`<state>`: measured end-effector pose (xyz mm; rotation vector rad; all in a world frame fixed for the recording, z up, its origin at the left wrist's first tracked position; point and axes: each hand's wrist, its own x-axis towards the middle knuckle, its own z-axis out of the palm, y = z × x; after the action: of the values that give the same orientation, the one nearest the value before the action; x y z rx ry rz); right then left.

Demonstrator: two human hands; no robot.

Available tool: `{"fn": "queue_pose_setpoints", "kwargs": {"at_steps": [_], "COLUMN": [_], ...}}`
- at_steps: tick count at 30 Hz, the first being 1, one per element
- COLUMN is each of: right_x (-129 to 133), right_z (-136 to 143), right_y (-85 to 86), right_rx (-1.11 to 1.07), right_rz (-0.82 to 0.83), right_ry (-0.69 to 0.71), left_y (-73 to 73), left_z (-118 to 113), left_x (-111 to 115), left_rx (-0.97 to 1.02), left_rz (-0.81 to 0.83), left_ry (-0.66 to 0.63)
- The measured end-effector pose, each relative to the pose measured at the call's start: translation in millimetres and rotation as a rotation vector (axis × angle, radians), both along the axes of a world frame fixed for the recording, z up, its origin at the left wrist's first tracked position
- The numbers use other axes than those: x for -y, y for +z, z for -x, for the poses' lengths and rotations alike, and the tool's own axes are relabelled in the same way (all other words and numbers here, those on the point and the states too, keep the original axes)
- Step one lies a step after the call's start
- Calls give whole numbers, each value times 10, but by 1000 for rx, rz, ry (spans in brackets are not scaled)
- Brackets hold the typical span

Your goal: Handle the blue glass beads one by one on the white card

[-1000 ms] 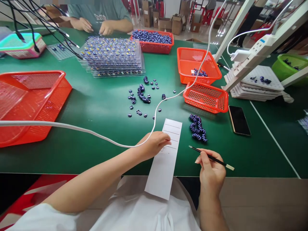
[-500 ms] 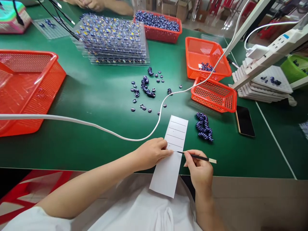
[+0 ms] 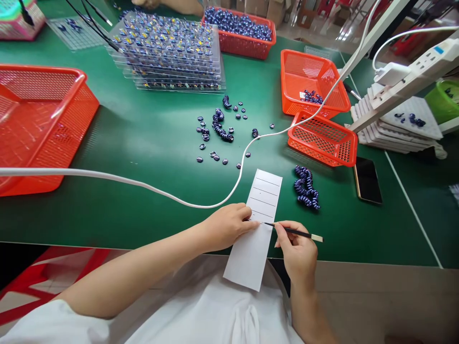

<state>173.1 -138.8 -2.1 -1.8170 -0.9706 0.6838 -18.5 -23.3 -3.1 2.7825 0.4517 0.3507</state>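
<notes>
A narrow white paper strip point(image 3: 267, 191) with several thin black cross lines lies over the table's front edge, its lower end above my lap. My left hand point(image 3: 231, 227) rests on the strip's left side, its fingers curled and pressed together. What those fingers pinch, if anything, is hidden. In my right hand point(image 3: 297, 246) is a slim black pen-like tool point(image 3: 296, 232) with a pale end, gripped between thumb and fingers. Its fine tip touches or nearly touches the strip beside my left fingertip. Right of the strip lies a winding row of dark blue beads point(image 3: 306, 187).
A white cable point(image 3: 172, 198) crosses the table ahead of my hands. Beyond it are loose beads point(image 3: 223, 129), stacked clear trays point(image 3: 172, 52) and red baskets point(image 3: 322, 138). A large red basket point(image 3: 46, 124) stands left; a phone point(image 3: 368, 179) lies right. Another person's arm point(image 3: 182, 5) shows behind.
The view has shifted slightly. Both hands, the strip and the tool keep nearly the same positions. The other person's hands at the far side have moved partly out of view.
</notes>
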Motion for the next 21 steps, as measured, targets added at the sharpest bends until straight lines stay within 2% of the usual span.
{"fn": "queue_pose_setpoints", "kwargs": {"at_steps": [3, 6, 9, 12, 17, 21], "right_x": [1, -2, -7, -20, -67, -92], "right_z": [-6, -31, -63, -93, -127, -135], "right_y": [2, -3, -6, 0, 22, -18], "right_rx": [-41, -132, -205, -228, -256, -280], "right_rz": [-14, -53, -105, -168, -344, -437], "right_ry": [1, -18, -38, -74, -188, -222], "left_y": [-16, -41, -29, 48, 226, 212], "left_z": [5, 14, 14, -14, -177, -390], "left_x": [-2, 5, 22, 33, -24, -95], "left_rx": [26, 92, 166, 196, 236, 298], "left_rz": [14, 97, 274, 443, 621, 700], "left_ry": [12, 55, 171, 312, 381, 405]}}
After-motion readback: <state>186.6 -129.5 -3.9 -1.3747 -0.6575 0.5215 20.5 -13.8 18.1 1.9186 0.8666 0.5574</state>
